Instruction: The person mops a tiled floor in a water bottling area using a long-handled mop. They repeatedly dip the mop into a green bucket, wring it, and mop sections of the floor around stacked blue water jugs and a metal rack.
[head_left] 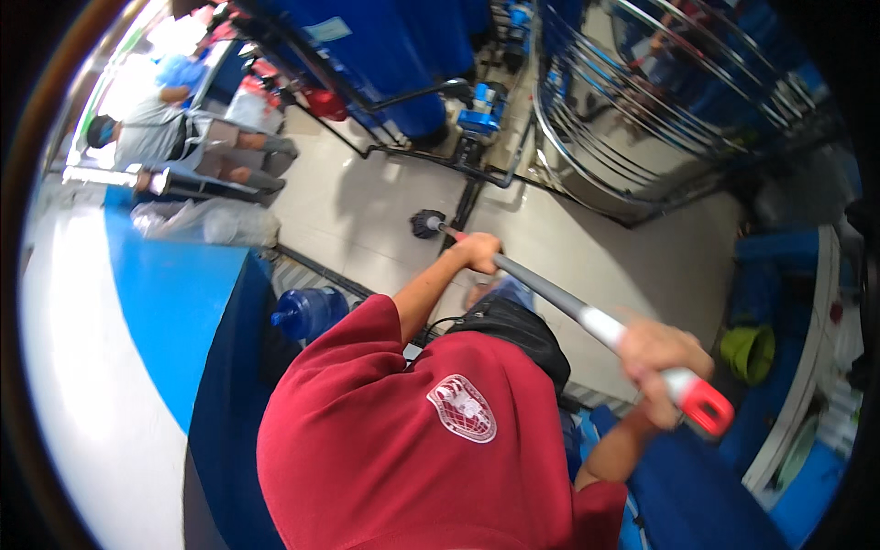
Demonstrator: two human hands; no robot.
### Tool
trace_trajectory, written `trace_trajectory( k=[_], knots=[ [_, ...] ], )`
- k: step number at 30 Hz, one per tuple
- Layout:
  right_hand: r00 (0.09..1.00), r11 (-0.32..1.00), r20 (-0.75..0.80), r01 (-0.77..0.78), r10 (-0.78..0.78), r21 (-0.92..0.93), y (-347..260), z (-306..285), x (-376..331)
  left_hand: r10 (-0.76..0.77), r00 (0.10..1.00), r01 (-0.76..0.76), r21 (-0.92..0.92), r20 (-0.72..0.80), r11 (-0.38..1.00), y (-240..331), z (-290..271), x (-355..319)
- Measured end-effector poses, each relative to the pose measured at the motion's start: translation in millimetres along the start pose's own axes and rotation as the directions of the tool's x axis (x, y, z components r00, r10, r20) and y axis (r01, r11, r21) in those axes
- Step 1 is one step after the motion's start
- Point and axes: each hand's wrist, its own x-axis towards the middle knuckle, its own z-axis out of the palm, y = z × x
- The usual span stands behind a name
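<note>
I have both hands closed on a long-handled mop (pixel 541 287), well apart along its grey pole. The left hand (pixel 479 253) grips nearer the dark mop head (pixel 425 225), which shows just beyond it against the pale floor (pixel 367 240). The right hand, blurred (pixel 662 353), grips near the red end (pixel 710 410). A blue water jug (pixel 313 313) lies left of my left hand; a green container (pixel 748 354) stands right of my right.

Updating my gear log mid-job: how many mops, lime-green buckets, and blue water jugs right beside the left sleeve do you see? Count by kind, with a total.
Mop: 1
Lime-green bucket: 1
Blue water jug: 1
Total: 3
</note>
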Motion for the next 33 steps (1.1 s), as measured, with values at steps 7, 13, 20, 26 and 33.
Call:
trace_trajectory(
  k=[7, 13, 20, 26, 33],
  knots=[
    [0.775, 0.72, 0.119, 0.502, -0.62, 0.48, -137.1, -121.2, 28.3, 0.258, 0.949, -0.278, -0.097, -0.182, 0.956, 176.1, -65.7, 12.3],
    [0.853, 0.896, 0.364, 0.229, -0.373, 0.38, -100.0, -237.7, 84.1, 0.231, 0.918, -0.294, -0.163, -0.322, 0.942, 198.1, -39.9, 132.3],
    [0.958, 0.996, 0.286, 0.027, -0.001, -0.088, -38.6, -264.7, 29.4, 0.102, 0.995, -0.1, -0.176, 0.001, 0.979, 195.9, 40.1, 246.6],
    [0.989, 0.988, 0.142, -0.031, 0.052, -0.15, -13.0, -346.7, -39.0, -0.129, 0.985, 0.133, 0.027, -0.115, 0.991, 217.4, 91.4, 287.5],
    [0.987, 0.987, 0.156, 0.056, -0.032, -0.151, 69.5, -408.2, -73.2, -0.356, 0.776, 0.178, -0.36, -0.521, 0.916, 311.5, 126.3, 281.4]
  ],
)
